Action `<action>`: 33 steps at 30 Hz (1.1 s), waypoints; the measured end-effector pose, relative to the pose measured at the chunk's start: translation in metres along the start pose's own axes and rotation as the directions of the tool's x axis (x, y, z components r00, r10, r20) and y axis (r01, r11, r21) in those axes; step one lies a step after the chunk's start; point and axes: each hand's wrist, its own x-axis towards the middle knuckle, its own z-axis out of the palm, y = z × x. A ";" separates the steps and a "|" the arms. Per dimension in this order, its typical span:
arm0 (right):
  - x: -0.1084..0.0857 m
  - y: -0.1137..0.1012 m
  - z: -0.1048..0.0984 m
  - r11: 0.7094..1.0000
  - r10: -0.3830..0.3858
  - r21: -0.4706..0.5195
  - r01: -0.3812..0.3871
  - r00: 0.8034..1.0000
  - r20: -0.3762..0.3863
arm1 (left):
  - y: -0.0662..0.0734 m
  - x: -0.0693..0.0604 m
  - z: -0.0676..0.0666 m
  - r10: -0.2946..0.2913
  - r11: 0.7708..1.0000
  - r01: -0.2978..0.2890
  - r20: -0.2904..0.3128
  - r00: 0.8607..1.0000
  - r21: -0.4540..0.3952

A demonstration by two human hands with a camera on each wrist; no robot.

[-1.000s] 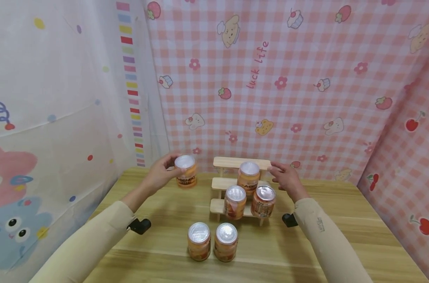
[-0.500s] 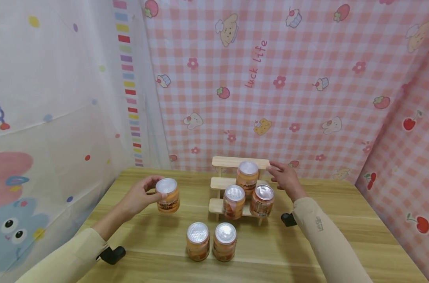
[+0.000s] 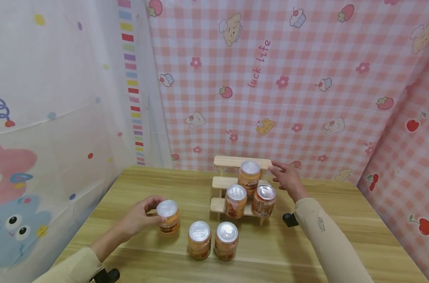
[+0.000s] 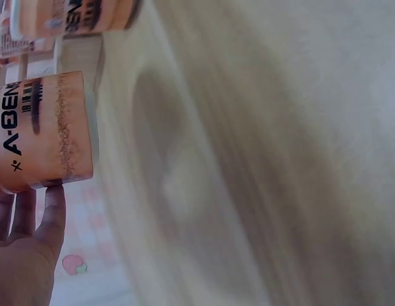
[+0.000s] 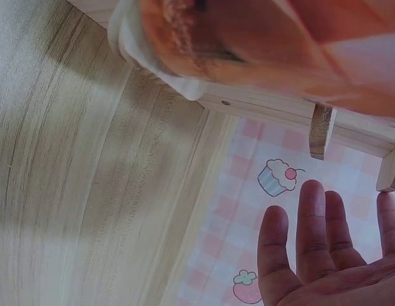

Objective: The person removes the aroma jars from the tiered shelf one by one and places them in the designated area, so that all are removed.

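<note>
My left hand (image 3: pixel 138 218) grips an upright orange can (image 3: pixel 168 220) with a silver lid, thumb in front and fingers behind. In the left wrist view this can (image 4: pixel 44 131) appears slightly above the table, its shadow apart from it. My right hand (image 3: pixel 288 181) pinches the right end of the top tier of a small wooden stepped rack (image 3: pixel 223 182) between thumb and index finger; the other fingers stretch out loosely in the right wrist view. On the rack stand three similar cans: one on the middle step (image 3: pixel 249 182), two on the lowest, left (image 3: pixel 235 206) and right (image 3: pixel 263 204).
Two more cans, left (image 3: pixel 199 243) and right (image 3: pixel 226 243), stand side by side on the wooden table (image 3: pixel 271 255) in front of the rack. A pink checked cloth (image 3: pixel 200 78) hangs behind and at the right; a white printed sheet (image 3: pixel 59 98) hangs at the left.
My left hand has carried its can left from beside the rack, then down and toward me, near the two front cans. The right hand stays at the rack's top tier.
</note>
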 end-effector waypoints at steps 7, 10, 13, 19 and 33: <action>0.000 0.001 0.001 0.999 -0.032 0.008 0.032 0.999 -0.002 | -0.005 -0.007 0.007 0.018 0.999 -0.016 0.052 0.998 -0.044; 0.000 0.001 0.002 0.999 -0.028 0.015 0.028 1.000 -0.002 | -0.009 -0.009 0.009 0.017 0.998 -0.013 0.072 0.997 -0.056; -0.001 0.001 0.002 0.999 -0.033 0.009 0.033 0.999 -0.002 | -0.013 -0.010 0.011 0.002 0.998 0.005 0.091 0.996 -0.069; 0.001 0.002 0.002 1.000 -0.013 0.011 0.013 1.000 -0.013 | -0.018 -0.012 0.016 0.001 0.998 0.007 0.118 0.993 -0.062; 0.001 0.000 0.002 1.000 0.003 0.026 -0.003 1.000 -0.007 | -0.021 -0.015 0.019 0.038 0.995 -0.022 0.167 0.985 -0.097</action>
